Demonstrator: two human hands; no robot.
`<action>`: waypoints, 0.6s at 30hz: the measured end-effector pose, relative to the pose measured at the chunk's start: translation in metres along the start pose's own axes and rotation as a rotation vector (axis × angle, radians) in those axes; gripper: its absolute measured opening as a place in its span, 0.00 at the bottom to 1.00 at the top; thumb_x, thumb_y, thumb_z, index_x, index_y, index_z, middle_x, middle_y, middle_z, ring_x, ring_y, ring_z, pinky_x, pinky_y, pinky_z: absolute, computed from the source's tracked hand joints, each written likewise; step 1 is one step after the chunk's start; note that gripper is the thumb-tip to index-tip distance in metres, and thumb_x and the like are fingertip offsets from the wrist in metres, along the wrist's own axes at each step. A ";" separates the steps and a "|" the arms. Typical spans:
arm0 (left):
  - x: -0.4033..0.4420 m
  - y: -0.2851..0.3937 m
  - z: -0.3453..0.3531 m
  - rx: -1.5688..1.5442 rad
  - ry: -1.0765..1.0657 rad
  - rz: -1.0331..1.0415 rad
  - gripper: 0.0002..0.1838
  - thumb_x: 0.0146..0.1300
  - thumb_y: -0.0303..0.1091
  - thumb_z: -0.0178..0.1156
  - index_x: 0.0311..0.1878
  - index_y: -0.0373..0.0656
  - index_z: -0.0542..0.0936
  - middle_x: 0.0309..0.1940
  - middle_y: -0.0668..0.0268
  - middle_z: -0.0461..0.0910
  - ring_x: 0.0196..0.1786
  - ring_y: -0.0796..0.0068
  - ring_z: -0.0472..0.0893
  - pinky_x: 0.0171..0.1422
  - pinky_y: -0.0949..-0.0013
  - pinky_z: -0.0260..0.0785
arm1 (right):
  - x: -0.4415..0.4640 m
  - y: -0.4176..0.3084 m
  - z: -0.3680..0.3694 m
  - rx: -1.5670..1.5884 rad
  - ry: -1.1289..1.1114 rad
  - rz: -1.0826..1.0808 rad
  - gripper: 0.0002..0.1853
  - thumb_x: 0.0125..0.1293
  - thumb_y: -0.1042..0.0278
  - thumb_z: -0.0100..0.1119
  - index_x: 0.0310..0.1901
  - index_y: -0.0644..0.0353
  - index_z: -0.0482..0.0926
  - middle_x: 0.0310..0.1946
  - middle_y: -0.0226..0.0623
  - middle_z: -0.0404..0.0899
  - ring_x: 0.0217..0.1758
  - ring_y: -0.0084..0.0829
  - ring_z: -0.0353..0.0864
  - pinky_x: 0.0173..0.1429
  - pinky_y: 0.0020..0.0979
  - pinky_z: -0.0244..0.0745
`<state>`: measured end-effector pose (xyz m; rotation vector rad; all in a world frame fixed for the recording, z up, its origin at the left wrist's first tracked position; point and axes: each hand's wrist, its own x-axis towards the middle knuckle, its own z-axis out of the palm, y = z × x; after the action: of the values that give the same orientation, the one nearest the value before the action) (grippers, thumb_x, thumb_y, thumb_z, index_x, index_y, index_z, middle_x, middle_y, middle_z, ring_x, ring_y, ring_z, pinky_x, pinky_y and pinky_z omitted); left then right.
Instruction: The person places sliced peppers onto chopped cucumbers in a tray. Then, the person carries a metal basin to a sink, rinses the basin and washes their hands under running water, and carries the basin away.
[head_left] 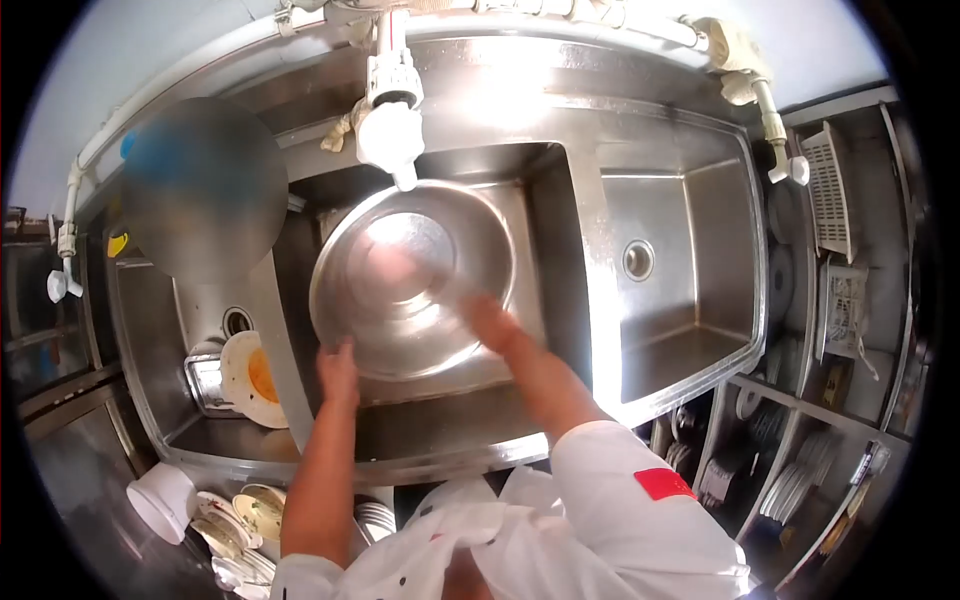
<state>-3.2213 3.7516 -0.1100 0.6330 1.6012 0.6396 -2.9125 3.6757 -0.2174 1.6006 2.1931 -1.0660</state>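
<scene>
A large round metal basin (485,235) sits in the middle compartment of a steel sink, under a white tap (391,140). With my left hand (338,372) I grip the near-left part of its rim. My right hand (488,318) reaches over the right side of the basin's inside. Motion smears its fingers, so whether they hold anything cannot be made out. The basin's inner wall shines, and a pinkish blurred patch shows on its bottom.
In the left sink compartment lie a plate with orange residue (246,385) and a metal container (203,380). The right compartment (720,250) has a drain. Stacked dishes (262,512) and a white bucket (163,500) stand lower left; racks of plates (795,490) stand lower right.
</scene>
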 end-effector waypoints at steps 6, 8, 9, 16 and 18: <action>-0.026 -0.079 0.073 -0.109 0.302 -0.213 0.36 0.66 0.37 0.64 0.73 0.33 0.64 0.67 0.56 0.71 0.59 0.64 0.76 0.60 0.61 0.70 | 0.027 -0.066 0.022 -0.213 0.075 0.357 0.31 0.72 0.70 0.42 0.75 0.70 0.55 0.79 0.50 0.49 0.82 0.44 0.50 0.84 0.43 0.43; -0.005 -0.073 0.036 -0.023 0.148 -0.024 0.31 0.66 0.37 0.65 0.69 0.35 0.69 0.63 0.59 0.75 0.56 0.68 0.76 0.56 0.64 0.70 | 0.007 -0.040 0.012 -0.228 0.032 0.014 0.32 0.73 0.68 0.42 0.76 0.68 0.54 0.80 0.47 0.48 0.83 0.41 0.49 0.83 0.42 0.44; -0.005 -0.045 0.015 0.113 0.068 0.031 0.27 0.67 0.38 0.65 0.65 0.36 0.71 0.59 0.60 0.76 0.53 0.70 0.77 0.55 0.65 0.70 | -0.011 -0.042 0.018 -0.196 0.006 -0.148 0.32 0.73 0.67 0.41 0.76 0.67 0.53 0.81 0.45 0.47 0.83 0.40 0.49 0.83 0.42 0.44; -0.022 -0.102 0.074 0.129 0.047 -0.318 0.28 0.67 0.41 0.64 0.66 0.40 0.72 0.56 0.64 0.78 0.49 0.72 0.77 0.49 0.64 0.73 | 0.047 -0.077 0.114 0.148 0.224 0.484 0.30 0.71 0.67 0.47 0.73 0.65 0.63 0.77 0.52 0.55 0.82 0.49 0.50 0.83 0.51 0.42; -0.017 -0.097 0.069 0.281 0.189 -0.134 0.22 0.64 0.45 0.65 0.48 0.32 0.80 0.44 0.58 0.83 0.42 0.67 0.80 0.49 0.60 0.73 | -0.010 -0.097 -0.044 0.615 0.238 -0.057 0.28 0.68 0.59 0.54 0.68 0.61 0.69 0.74 0.51 0.62 0.79 0.47 0.57 0.80 0.46 0.52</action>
<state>-3.1554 3.6758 -0.1755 0.6788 1.9127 0.3865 -2.9856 3.6844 -0.1396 1.9974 2.1868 -1.7781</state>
